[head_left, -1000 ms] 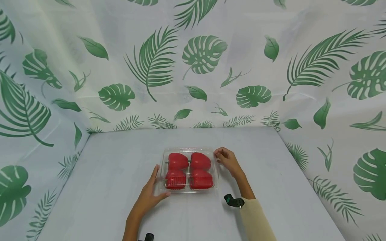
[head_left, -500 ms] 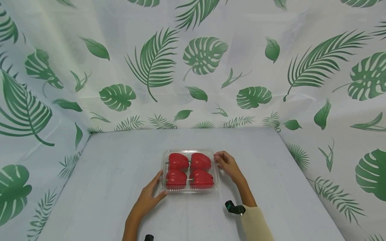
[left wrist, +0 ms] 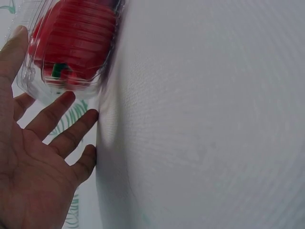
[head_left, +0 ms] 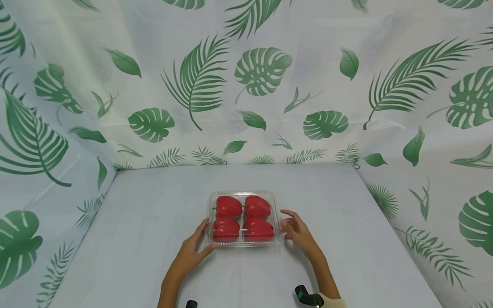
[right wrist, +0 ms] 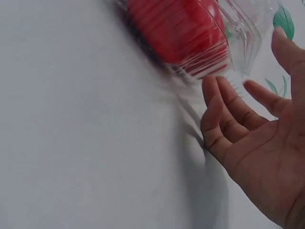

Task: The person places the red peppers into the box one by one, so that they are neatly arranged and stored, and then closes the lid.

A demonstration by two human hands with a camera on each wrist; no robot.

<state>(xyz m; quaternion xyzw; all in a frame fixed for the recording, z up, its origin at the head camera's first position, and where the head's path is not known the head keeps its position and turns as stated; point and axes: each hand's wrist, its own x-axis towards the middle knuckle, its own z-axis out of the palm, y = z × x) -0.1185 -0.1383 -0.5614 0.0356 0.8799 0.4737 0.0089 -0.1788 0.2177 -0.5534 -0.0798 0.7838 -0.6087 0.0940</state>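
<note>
A clear plastic clamshell box (head_left: 242,193) sits on the table with its lid over several red bell peppers (head_left: 229,206). My left hand (head_left: 190,252) is at the box's left side, fingers spread, thumb by the near left corner. In the left wrist view those fingers look mostly straight, and a green stem shows through the ribbed plastic (left wrist: 76,47). Beside the right wall is my right hand (head_left: 302,237), its fingers loosely bent. The right wrist view has this hand (right wrist: 267,138) with fingertips close to the box corner; whether they touch is unclear.
A white cloth covers the table (head_left: 146,205). Leaf-printed white curtains (head_left: 269,128) rise behind it and on both sides. A black wrist camera (head_left: 308,296) is strapped on the right forearm.
My right hand has come from the box's far right corner toward me, down along its right side. The lid's front has settled lower over the near peppers. My left hand has barely moved.
</note>
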